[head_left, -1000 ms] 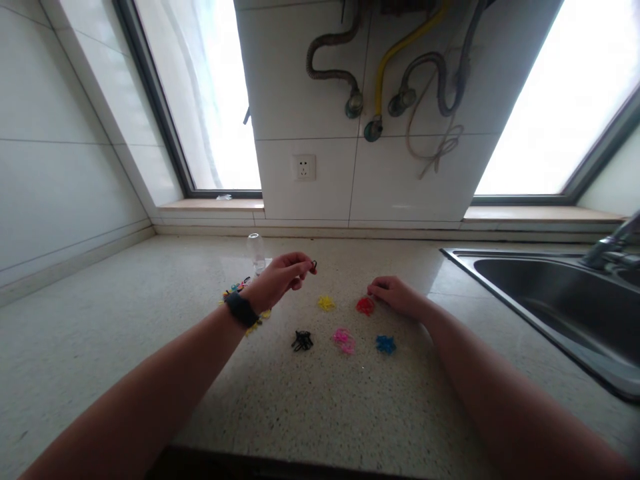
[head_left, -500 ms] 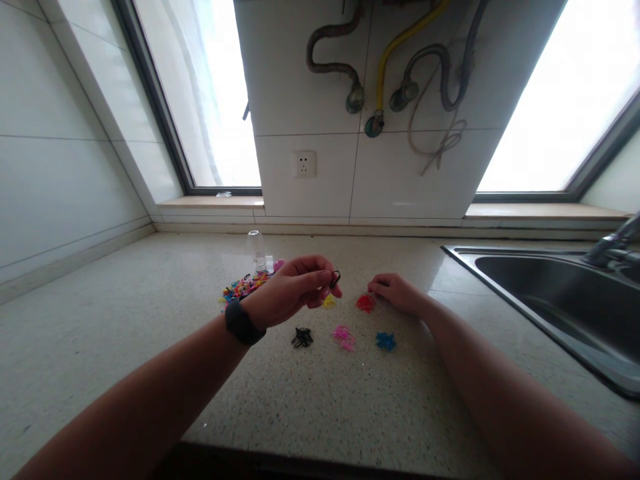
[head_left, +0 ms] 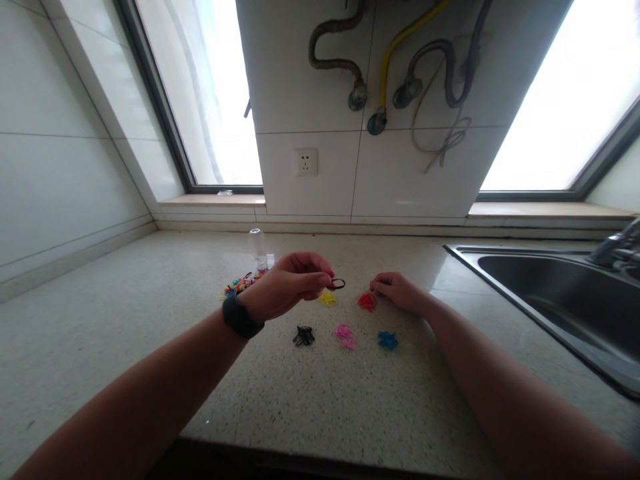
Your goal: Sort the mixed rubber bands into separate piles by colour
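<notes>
My left hand [head_left: 295,277], with a dark band at the wrist, pinches a small black rubber band [head_left: 340,284] between thumb and fingertips above the counter. My right hand [head_left: 397,291] rests on the counter with its fingers drawn together; whether anything is in them is hidden. Just in front of its fingertips lies a pile of red rubber bands [head_left: 367,303]. A yellow pile [head_left: 329,299] sits below the held band. Nearer me are black [head_left: 303,336], pink [head_left: 345,336] and blue [head_left: 387,340] piles. Behind my left wrist spreads a mixed-colour heap [head_left: 240,285], partly covered by the hand.
A clear plastic bottle-like container [head_left: 257,248] stands behind the mixed heap. To the right, a steel sink [head_left: 540,287] with a faucet [head_left: 617,243] is set into the speckled counter [head_left: 320,400]. The tiled wall holds a socket [head_left: 307,162] and hoses [head_left: 390,60].
The black band has turned and now sticks out to the right of my left fingertips as an open loop. My left fingers have closed up more; my right hand stays by the red pile.
</notes>
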`<action>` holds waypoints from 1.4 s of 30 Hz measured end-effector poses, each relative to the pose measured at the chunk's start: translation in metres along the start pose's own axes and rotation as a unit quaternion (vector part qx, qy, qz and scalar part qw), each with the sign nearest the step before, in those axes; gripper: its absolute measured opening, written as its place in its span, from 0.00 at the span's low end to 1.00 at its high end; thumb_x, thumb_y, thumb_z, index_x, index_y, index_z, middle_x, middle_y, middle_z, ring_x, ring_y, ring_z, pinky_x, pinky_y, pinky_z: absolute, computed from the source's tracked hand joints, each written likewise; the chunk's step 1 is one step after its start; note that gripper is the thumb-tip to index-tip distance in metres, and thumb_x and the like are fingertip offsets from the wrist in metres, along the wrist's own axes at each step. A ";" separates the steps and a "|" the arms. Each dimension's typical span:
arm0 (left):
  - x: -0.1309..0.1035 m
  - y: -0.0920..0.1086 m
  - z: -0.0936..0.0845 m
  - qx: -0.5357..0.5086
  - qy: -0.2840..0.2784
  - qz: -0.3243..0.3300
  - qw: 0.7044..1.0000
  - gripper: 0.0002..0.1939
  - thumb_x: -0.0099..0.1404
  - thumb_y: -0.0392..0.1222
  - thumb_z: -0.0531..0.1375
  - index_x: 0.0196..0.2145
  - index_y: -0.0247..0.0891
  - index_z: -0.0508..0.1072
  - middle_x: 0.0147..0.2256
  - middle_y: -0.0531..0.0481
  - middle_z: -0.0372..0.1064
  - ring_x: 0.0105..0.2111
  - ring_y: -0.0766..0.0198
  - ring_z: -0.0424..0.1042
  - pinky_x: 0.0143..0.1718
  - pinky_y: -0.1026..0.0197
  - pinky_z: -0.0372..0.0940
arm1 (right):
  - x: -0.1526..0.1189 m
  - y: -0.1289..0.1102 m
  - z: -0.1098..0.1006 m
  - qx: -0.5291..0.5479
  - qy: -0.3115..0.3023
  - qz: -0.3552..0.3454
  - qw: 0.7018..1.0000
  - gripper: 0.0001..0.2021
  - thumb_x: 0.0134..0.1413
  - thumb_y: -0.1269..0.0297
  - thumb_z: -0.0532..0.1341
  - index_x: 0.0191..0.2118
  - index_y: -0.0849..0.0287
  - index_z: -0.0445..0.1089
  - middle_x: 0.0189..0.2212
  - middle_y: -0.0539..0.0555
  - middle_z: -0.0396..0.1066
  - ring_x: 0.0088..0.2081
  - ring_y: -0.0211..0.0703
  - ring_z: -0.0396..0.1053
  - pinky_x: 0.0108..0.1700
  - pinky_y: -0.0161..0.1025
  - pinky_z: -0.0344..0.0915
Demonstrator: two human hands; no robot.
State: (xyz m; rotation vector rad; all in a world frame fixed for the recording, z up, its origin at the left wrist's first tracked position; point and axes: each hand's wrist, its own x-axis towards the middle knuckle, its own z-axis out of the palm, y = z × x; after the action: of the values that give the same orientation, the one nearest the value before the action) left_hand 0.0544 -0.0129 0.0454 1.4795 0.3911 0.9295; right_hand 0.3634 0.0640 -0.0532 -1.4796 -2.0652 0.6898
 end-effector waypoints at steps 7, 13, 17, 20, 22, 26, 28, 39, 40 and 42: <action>0.002 0.007 -0.025 0.185 -0.086 -0.048 0.978 0.13 0.57 0.47 0.69 0.34 0.35 0.77 0.30 0.50 0.74 0.27 0.72 0.67 0.27 0.68 0.59 | -0.001 -0.004 -0.001 -0.006 -0.004 0.018 1.000 0.18 0.56 0.52 0.57 0.34 0.61 0.76 0.25 0.52 0.70 0.26 0.38 0.60 0.31 0.37 0.56; 0.005 0.000 -0.063 0.377 -0.180 -0.124 0.900 0.07 0.55 0.42 0.70 0.31 0.37 0.81 0.25 0.52 0.75 0.25 0.72 0.67 0.25 0.69 0.57 | -0.004 -0.009 -0.002 -0.002 -0.005 0.023 1.000 0.18 0.56 0.52 0.56 0.33 0.62 0.75 0.24 0.51 0.69 0.26 0.38 0.60 0.31 0.37 0.57; 0.004 -0.012 -0.071 0.425 -0.225 -0.163 0.862 0.06 0.58 0.41 0.68 0.33 0.37 0.81 0.29 0.50 0.78 0.27 0.70 0.72 0.28 0.69 0.61 | -0.004 -0.010 -0.002 -0.002 -0.007 0.025 1.000 0.17 0.56 0.52 0.56 0.32 0.62 0.74 0.24 0.51 0.69 0.25 0.38 0.60 0.31 0.37 0.57; 0.005 -0.017 -0.067 0.441 -0.254 -0.172 0.844 0.07 0.59 0.42 0.67 0.35 0.38 0.81 0.31 0.50 0.78 0.30 0.68 0.74 0.31 0.68 0.63 | -0.003 -0.010 -0.003 -0.001 -0.008 0.019 1.000 0.17 0.56 0.52 0.57 0.32 0.61 0.75 0.25 0.52 0.70 0.27 0.39 0.61 0.32 0.37 0.58; 0.005 -0.018 -0.062 0.451 -0.266 -0.171 0.834 0.07 0.59 0.42 0.67 0.35 0.38 0.81 0.31 0.51 0.78 0.30 0.68 0.74 0.31 0.68 0.63 | -0.003 -0.010 -0.003 0.002 -0.008 0.017 1.000 0.17 0.56 0.52 0.57 0.32 0.61 0.75 0.25 0.52 0.70 0.28 0.39 0.62 0.33 0.38 0.58; 0.007 -0.017 -0.056 0.482 -0.270 -0.157 0.819 0.08 0.60 0.45 0.67 0.34 0.39 0.81 0.29 0.52 0.77 0.29 0.69 0.72 0.30 0.67 0.61 | -0.004 -0.011 -0.003 -0.001 -0.009 0.026 1.000 0.17 0.56 0.52 0.57 0.32 0.61 0.74 0.24 0.51 0.68 0.26 0.38 0.60 0.31 0.37 0.56; 0.007 -0.016 -0.056 0.497 -0.262 -0.145 0.815 0.09 0.60 0.47 0.67 0.34 0.39 0.81 0.30 0.52 0.77 0.29 0.68 0.71 0.31 0.67 0.61 | -0.005 -0.012 -0.003 -0.002 -0.010 0.022 1.000 0.17 0.56 0.52 0.56 0.32 0.61 0.74 0.24 0.51 0.68 0.25 0.38 0.59 0.30 0.37 0.56; 0.007 -0.013 -0.034 0.519 -0.214 -0.077 0.824 0.18 0.68 0.54 0.59 0.34 0.36 0.78 0.27 0.51 0.75 0.25 0.70 0.68 0.27 0.66 0.57 | -0.002 -0.005 -0.002 -0.005 -0.010 0.013 1.000 0.18 0.57 0.52 0.56 0.33 0.61 0.75 0.24 0.51 0.68 0.25 0.37 0.59 0.29 0.36 0.56; 0.006 -0.014 -0.025 0.520 -0.211 -0.065 0.825 0.19 0.69 0.54 0.57 0.34 0.36 0.77 0.27 0.51 0.74 0.24 0.70 0.67 0.27 0.66 0.56 | -0.002 -0.004 -0.002 -0.005 -0.010 0.011 1.000 0.18 0.57 0.52 0.56 0.33 0.61 0.75 0.24 0.51 0.68 0.25 0.37 0.59 0.29 0.36 0.56; 0.003 -0.018 -0.004 0.522 -0.209 -0.041 0.826 0.20 0.69 0.55 0.56 0.33 0.36 0.77 0.26 0.51 0.73 0.24 0.70 0.66 0.28 0.65 0.56 | -0.002 -0.004 -0.003 -0.005 -0.010 0.008 1.000 0.18 0.57 0.52 0.56 0.34 0.62 0.75 0.24 0.51 0.69 0.26 0.38 0.60 0.30 0.36 0.57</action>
State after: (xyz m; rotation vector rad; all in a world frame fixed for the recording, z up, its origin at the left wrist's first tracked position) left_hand 0.0587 -0.0048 0.0288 2.5742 0.6818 0.2350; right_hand 0.3627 0.0611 -0.0487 -1.5023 -2.0765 0.7032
